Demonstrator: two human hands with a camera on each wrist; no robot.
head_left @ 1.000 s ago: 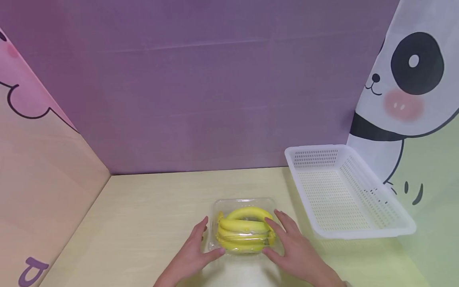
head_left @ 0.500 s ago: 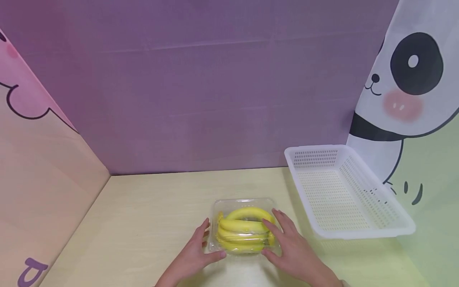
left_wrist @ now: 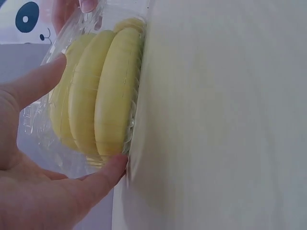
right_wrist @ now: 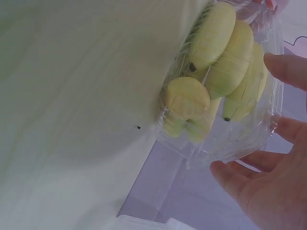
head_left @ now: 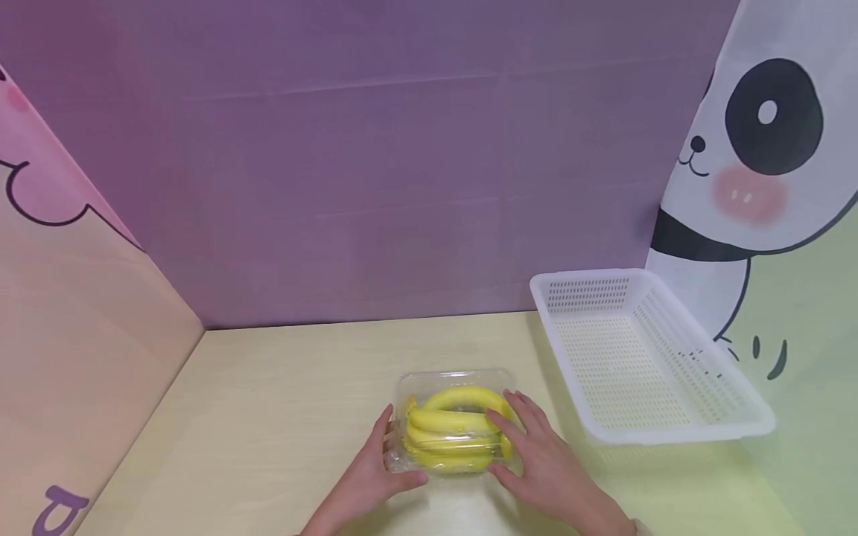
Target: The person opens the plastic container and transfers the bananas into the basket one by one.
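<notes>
A clear plastic clamshell box (head_left: 462, 378) sits on the table, low in the middle of the head view. Inside it lie several yellow bananas (head_left: 456, 422). My left hand (head_left: 365, 476) is at the box's left side, thumb along the near edge; in the left wrist view a fingertip touches the box's lower rim (left_wrist: 125, 155). My right hand (head_left: 546, 465) has its fingers spread over the right side, fingertips against the plastic or just beside it. The right wrist view shows dark banana tips (right_wrist: 227, 119) through the wall. The left hand's farther fingers are partly hidden.
A white perforated plastic basket (head_left: 680, 435) stands at the right, beside the panda-printed wall (head_left: 744, 201). Behind the light wooden table (head_left: 288, 387) rises a purple backdrop (head_left: 375, 164). A peach wall (head_left: 87, 335) borders the left side.
My left hand has moved slightly right, closer against the box. My right hand has shifted a little left over its right side. The box has stayed in place.
</notes>
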